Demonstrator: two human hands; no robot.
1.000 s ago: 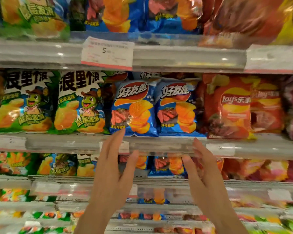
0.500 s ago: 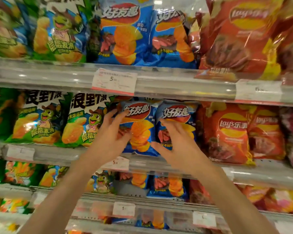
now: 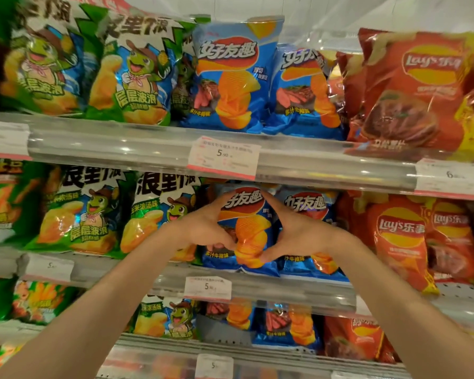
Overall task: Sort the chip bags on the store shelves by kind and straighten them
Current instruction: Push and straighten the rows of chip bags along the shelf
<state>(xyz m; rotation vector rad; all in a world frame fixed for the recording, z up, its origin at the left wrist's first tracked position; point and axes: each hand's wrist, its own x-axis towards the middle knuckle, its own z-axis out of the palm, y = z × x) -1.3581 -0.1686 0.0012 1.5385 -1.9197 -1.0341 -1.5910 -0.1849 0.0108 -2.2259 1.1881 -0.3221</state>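
Observation:
A blue chip bag with a red label stands at the front of the middle shelf. My left hand grips its left side, thumb pressed on the front. My right hand grips its right side the same way. A second blue bag stands just right of it, partly behind my right hand. Green bags with a cartoon turtle fill the shelf to the left. Red Lay's bags stand to the right.
The upper shelf carries the same order: green bags, blue bags, a red bag. White price tags hang on the clear shelf rails. A lower shelf holds more green, blue and red bags.
Both hands rose from below the shelf rail and closed on the sides of the blue bag. The view tilted up, bringing the upper shelf fully into sight.

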